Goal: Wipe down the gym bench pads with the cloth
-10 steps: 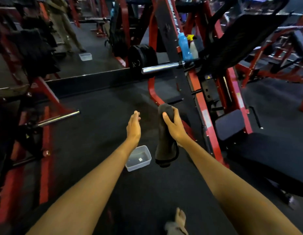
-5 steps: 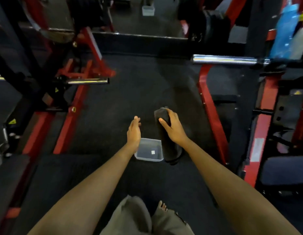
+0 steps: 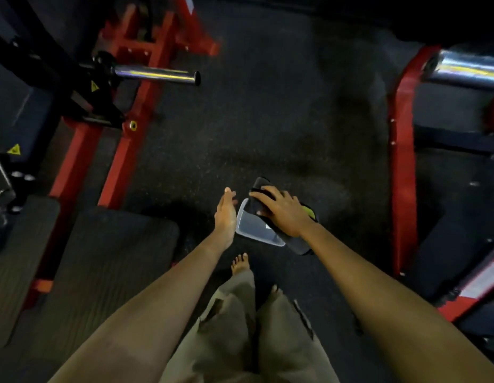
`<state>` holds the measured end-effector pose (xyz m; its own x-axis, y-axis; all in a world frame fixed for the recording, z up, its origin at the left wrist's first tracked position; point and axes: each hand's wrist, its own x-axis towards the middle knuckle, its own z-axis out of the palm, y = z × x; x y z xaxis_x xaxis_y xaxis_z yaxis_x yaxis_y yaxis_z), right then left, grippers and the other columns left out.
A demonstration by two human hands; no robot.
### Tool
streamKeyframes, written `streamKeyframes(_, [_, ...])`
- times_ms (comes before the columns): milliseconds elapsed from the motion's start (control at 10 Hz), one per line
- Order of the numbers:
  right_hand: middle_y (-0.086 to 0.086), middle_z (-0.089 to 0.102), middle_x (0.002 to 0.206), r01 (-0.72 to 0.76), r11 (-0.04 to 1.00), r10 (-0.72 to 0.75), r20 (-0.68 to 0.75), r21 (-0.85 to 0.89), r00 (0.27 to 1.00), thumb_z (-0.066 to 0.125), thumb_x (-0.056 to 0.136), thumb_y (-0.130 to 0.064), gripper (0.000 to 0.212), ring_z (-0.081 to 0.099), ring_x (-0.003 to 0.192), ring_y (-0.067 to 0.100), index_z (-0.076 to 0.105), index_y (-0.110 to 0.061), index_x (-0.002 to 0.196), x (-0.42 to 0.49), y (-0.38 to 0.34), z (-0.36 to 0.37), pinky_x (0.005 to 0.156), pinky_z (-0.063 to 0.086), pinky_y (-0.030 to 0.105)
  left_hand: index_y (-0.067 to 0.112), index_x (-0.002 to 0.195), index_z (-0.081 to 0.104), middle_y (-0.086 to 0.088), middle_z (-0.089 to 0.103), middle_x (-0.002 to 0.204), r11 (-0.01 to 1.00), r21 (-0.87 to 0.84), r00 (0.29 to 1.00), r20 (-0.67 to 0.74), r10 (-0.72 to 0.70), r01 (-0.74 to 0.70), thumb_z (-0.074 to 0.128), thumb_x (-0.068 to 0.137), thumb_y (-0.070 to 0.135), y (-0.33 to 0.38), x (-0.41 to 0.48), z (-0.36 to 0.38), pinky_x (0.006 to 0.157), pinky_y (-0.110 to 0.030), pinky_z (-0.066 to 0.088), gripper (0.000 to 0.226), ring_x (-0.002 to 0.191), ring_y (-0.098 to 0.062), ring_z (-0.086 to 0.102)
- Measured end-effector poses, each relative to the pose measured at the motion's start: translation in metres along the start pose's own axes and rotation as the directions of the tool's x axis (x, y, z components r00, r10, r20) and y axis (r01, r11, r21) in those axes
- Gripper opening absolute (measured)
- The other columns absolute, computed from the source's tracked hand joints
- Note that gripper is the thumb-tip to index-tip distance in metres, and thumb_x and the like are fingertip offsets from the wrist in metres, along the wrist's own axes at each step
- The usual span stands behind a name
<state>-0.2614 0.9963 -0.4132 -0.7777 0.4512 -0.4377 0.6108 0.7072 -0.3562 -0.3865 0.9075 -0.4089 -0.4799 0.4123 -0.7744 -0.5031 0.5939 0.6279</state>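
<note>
Bench pad (image 3: 107,261), lower left: judged firm, cushioned and fixed to its frame, so nothing to grip, just press and wipe across it. Looks dark, flat, finely ribbed, with rounded corners. 1 more pad (image 3: 16,266) sits at the far left edge. A red frame (image 3: 121,150) runs up beside both, with a chrome bar (image 3: 154,74) sticking out above.

Left hand (image 3: 226,214), centre: fingers straight and together, palm turned inward, holding nothing, just beside the plastic tub (image 3: 254,233). Touching the tub or not, cannot tell. The tub is clear, rectangular and sits on the floor (image 3: 268,120).

Cloth (image 3: 261,186): judged light, soft and floppy, no breakage risk. It could slip loose if unrolled, so best held around the middle of the bundle, as it is now. Damp or dry, cannot tell. Looks dark grey to black, bunched into 1 long roll. The top end pokes out past the fingertips and the lower end trails below the wrist over the tub's near corner. It sits over the tub, well apart from the pads.

Right hand (image 3: 284,214): fingers curled over the cloth, gripping it from above. A yellow-green item (image 3: 309,212) shows under the wrist, too hidden to identify.

Far right: another red upright (image 3: 400,167).
</note>
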Motion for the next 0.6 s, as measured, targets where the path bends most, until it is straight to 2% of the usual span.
streamKeyframes(100, [0.005, 0.013, 0.159, 0.067, 0.993, -0.058, 0.097, -0.098, 0.994, 0.038, 0.102, -0.04, 0.054, 0.03, 0.134, 0.041, 0.018, -0.035, 0.152, 0.024, 0.019, 0.017, 0.105, 0.03, 0.056, 0.018, 0.134, 0.05, -0.006, 0.047, 0.139, 0.999, 0.005, 0.999, 0.005, -0.048, 0.048, 0.027, 0.1, 0.048, -0.006, 0.021, 0.01, 0.107, -0.036, 0.027, 0.05, 0.127, -0.02, 0.043])
streamKeyframes(200, [0.002, -0.003, 0.162, 0.092, 0.985, -0.047, 0.29, -0.143, 0.956, 0.048, 0.097, -0.044, 0.067, 0.007, 0.144, 0.043, 0.01, -0.039, 0.152, 0.048, 0.039, 0.034, 0.112, 0.014, 0.062, 0.018, 0.137, 0.047, -0.007, 0.047, 0.14, 0.996, 0.017, 0.996, -0.002, -0.086, 0.086, 0.025, 0.101, 0.048, -0.014, 0.043, 0.019, 0.106, -0.035, 0.027, 0.051, 0.125, -0.019, 0.043])
streamKeyframes(300, [0.007, 0.003, 0.162, -0.162, 0.962, 0.085, 0.323, 0.22, 0.943, 0.059, 0.092, -0.044, 0.079, 0.007, 0.146, 0.038, 0.012, -0.029, 0.154, 0.057, 0.058, 0.049, 0.114, 0.014, 0.059, 0.017, 0.14, 0.043, -0.008, 0.044, 0.143, 0.985, 0.004, 0.985, -0.028, -0.172, 0.172, 0.025, 0.101, 0.049, -0.02, 0.053, 0.03, 0.111, -0.038, 0.023, 0.054, 0.133, -0.023, 0.038])
streamKeyframes(400, [0.013, 0.034, 0.153, -0.521, 0.365, 0.376, 0.39, 0.771, 0.84, 0.046, 0.097, -0.048, 0.065, 0.039, 0.133, 0.026, 0.028, -0.016, 0.15, 0.055, 0.07, 0.063, 0.107, 0.036, 0.039, 0.01, 0.14, 0.041, -0.009, 0.044, 0.143, 0.971, -0.038, 0.972, 0.01, -0.235, 0.235, 0.023, 0.101, 0.047, -0.026, 0.057, 0.049, 0.103, -0.029, 0.027, 0.056, 0.127, -0.02, 0.042])
streamKeyframes(500, [0.012, 0.051, 0.141, -0.548, -0.238, 0.423, 0.593, 0.802, 0.685, 0.03, 0.096, -0.062, 0.068, 0.054, 0.117, 0.022, 0.044, -0.012, 0.141, 0.039, 0.078, 0.056, 0.081, 0.05, 0.031, 0.006, 0.142, 0.036, -0.011, 0.042, 0.144, 0.952, -0.137, 0.961, 0.065, -0.268, 0.274, 0.021, 0.103, 0.038, -0.022, 0.045, 0.068, 0.093, -0.023, 0.033, 0.052, 0.125, -0.018, 0.044])
streamKeyframes(600, [0.007, 0.048, 0.14, -0.509, -0.367, 0.394, 0.626, 0.779, 0.673, 0.016, 0.099, -0.057, 0.069, 0.045, 0.13, 0.026, 0.036, -0.01, 0.145, 0.028, 0.079, 0.034, 0.091, 0.044, 0.034, 0.008, 0.144, 0.035, -0.01, 0.04, 0.147, 0.915, -0.252, 0.948, 0.046, -0.314, 0.315, 0.024, 0.102, 0.041, -0.022, 0.042, 0.078, 0.103, -0.025, 0.028, 0.055, 0.133, -0.019, 0.039])
